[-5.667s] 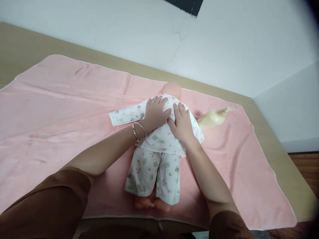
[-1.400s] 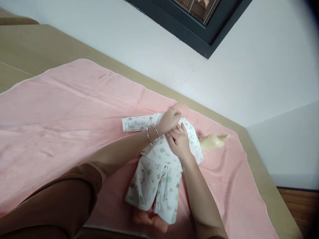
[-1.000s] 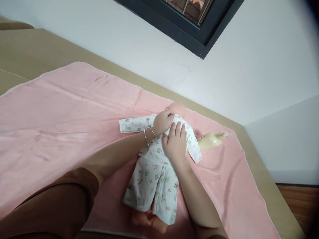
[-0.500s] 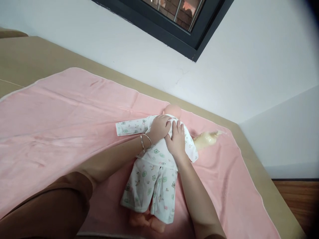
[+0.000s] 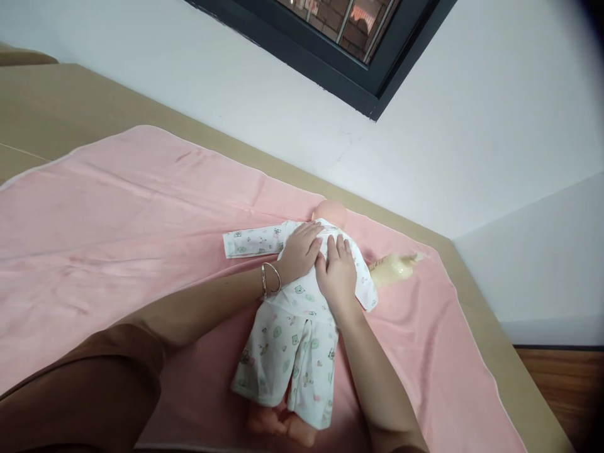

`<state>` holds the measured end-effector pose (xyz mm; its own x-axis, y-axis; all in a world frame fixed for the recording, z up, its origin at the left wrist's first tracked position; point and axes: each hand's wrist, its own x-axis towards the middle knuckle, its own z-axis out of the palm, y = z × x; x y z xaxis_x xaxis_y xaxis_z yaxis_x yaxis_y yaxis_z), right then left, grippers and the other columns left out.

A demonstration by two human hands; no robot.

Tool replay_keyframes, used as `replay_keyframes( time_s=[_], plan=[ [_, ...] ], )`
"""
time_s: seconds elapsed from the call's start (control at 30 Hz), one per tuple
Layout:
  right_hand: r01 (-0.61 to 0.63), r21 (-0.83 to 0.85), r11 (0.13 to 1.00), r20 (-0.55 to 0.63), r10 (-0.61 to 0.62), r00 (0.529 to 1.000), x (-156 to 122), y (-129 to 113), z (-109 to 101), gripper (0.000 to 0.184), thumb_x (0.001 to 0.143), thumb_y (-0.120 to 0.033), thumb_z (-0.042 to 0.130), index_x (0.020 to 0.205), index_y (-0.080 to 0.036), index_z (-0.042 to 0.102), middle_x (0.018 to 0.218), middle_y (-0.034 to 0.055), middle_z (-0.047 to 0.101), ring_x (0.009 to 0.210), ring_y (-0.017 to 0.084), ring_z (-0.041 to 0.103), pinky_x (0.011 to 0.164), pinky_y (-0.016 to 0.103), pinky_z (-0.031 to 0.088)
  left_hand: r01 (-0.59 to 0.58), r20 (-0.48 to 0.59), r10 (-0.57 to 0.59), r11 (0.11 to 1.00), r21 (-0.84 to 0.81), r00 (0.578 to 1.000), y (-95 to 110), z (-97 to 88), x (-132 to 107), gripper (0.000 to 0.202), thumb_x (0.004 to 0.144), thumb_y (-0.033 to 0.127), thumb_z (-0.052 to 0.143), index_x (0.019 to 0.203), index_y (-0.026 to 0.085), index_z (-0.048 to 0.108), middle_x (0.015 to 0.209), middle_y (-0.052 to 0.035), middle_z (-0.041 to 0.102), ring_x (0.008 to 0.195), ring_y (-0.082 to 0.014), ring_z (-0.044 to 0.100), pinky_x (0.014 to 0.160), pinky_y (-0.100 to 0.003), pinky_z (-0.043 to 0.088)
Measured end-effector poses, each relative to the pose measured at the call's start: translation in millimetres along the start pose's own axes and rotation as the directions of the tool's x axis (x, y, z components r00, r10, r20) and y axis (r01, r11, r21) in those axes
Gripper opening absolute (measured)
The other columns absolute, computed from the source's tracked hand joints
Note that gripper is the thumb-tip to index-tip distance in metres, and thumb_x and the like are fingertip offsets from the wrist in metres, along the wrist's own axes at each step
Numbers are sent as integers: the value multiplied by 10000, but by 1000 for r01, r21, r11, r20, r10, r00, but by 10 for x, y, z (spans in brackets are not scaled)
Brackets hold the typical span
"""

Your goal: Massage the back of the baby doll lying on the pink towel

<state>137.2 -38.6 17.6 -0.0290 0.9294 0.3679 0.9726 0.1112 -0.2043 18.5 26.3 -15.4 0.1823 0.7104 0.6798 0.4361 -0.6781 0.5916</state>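
A baby doll [image 5: 295,340] in white printed pyjamas lies on a pink blanket [image 5: 117,214], head [image 5: 331,211] toward the wall and bare feet toward me. My left hand [image 5: 298,251], with a bangle on the wrist, lies flat on the doll's chest with fingers stretched out. Beside it my right hand [image 5: 338,275] rests flat on the same shirt, fingers apart. The shirt's left sleeve [image 5: 252,240] lies spread out on the blanket. The doll's bare right arm [image 5: 394,269] sticks out sideways.
The blanket covers most of a tan table [image 5: 56,100] set against a white wall [image 5: 425,126]. A dark window frame [image 5: 330,56] sits above. Wooden floor [image 5: 557,390] shows past the table's right edge.
My left hand, pinching near the doll's collar a second ago, has flattened onto the chest. My right hand has slid slightly down the shirt. The view has shifted a little.
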Motion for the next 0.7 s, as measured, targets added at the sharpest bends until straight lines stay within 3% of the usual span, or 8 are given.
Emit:
replay_keyframes(
  time_s=[0.1,0.2,0.33,0.47,0.7],
  plan=[
    [52,-67,996,-46,-55,997,-96,-111,0,504,991,-277,374,1418,-45,509,1480,222,482,1440,390,355,1153,551,343,3,-35,-1,998,61,999,44,-44,-28,425,990,251,335,1367,133,491,1437,-134,547,1417,-267,415,1220,-569,236],
    [141,-33,989,-32,-142,989,-85,-85,2,467,969,-223,390,1384,-90,559,1476,176,502,1456,371,336,1173,571,306,-50,-13,52,994,96,999,82,-86,-47,434,987,243,324,1382,138,469,1475,-126,509,1461,-263,342,1240,-576,144],
    [241,184,953,71,-257,964,101,172,4,455,958,-253,419,1393,-245,551,1556,31,418,1506,288,249,1219,588,208,-41,-3,41,994,102,999,97,-95,-45,410,1000,259,319,1350,149,502,1464,-120,518,1431,-250,385,1232,-533,205],
    [175,278,945,17,-186,982,196,352,52,470,964,-350,451,1413,-235,525,1578,58,373,1513,273,234,1215,585,211,-43,1,43,994,101,999,91,-78,-39,384,998,252,335,1317,170,533,1428,-101,553,1404,-245,419,1216,-520,255],
    [146,264,953,4,-153,988,160,314,88,486,975,-364,415,1431,-225,507,1581,74,369,1515,274,226,1209,582,220,-39,-3,39,996,85,999,67,-54,-32,339,981,222,367,1237,179,586,1353,-95,608,1349,-250,479,1173,-521,339]
  ],
)
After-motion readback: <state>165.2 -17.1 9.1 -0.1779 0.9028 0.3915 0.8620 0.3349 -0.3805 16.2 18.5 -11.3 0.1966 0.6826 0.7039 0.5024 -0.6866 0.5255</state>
